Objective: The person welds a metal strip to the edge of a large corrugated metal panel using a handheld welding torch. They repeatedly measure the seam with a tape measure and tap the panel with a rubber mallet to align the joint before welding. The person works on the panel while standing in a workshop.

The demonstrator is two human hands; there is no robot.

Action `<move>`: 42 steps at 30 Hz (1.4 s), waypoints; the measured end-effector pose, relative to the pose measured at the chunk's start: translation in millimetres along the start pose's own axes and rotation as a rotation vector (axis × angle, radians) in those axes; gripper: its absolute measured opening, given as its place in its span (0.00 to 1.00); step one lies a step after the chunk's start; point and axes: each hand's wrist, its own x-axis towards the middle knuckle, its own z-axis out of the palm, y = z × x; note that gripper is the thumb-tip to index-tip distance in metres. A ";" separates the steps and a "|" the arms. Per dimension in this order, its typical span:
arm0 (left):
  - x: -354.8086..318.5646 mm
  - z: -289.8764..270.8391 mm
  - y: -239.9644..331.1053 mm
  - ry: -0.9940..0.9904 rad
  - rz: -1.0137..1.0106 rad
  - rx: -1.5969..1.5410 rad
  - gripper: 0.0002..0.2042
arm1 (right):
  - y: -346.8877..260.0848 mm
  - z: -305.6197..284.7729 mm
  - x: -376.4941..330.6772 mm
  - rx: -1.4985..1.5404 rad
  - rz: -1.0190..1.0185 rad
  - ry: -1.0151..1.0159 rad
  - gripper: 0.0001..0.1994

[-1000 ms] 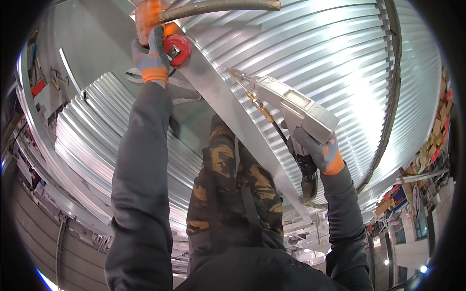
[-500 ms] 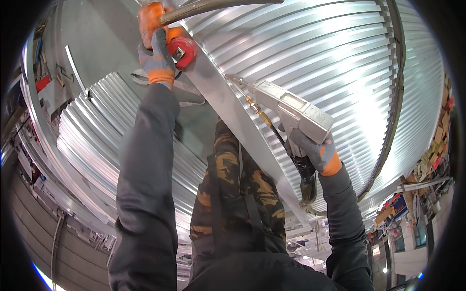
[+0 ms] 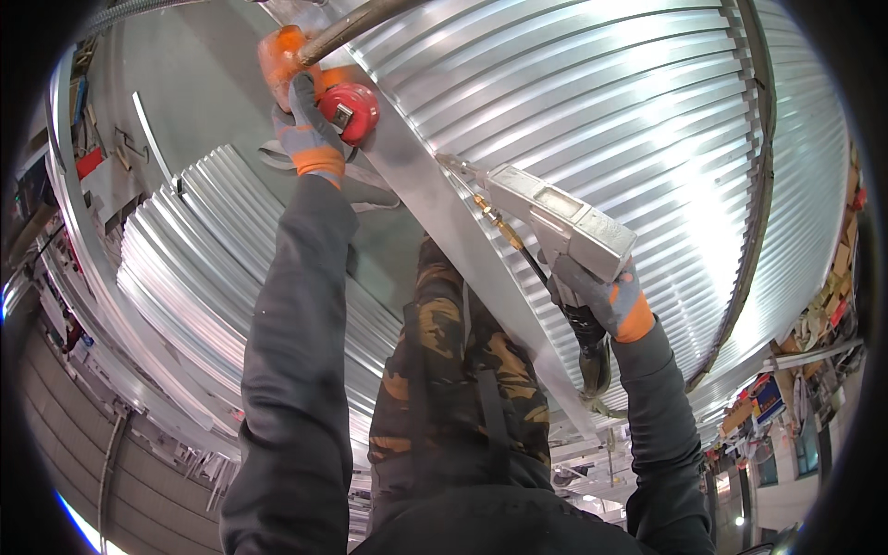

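The person's right hand [image 3: 597, 294] has its fingers curled round the handle of a silver tool [image 3: 555, 208], just right of a long flat metal beam [image 3: 462, 245]. The left hand [image 3: 310, 137] is up by the beam's far end, on its left side, next to an orange mallet [image 3: 280, 63] and a red tape measure [image 3: 361, 106]; how far it is closed, and which one it holds, nobody can tell from here. Over the last second everything has slid a little lower in view, but the tool's thin nose stays by the beam's right edge, so it seems to be held steady there. The tool looks boxy, shiny and a bit scuffed, with a gold-coloured fitting [image 3: 499, 222] and a black hose beside its nose. Right of the beam spreads a big, bright ribbed sheet [image 3: 573, 111]. Left of the beam lie more shiny ribbed strips [image 3: 199, 222].
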 end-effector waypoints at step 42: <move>-0.6 -2.1 2.4 0.011 -0.048 0.010 0.24 | -40.8 0.2 -37.5 -0.126 0.068 0.146 0.21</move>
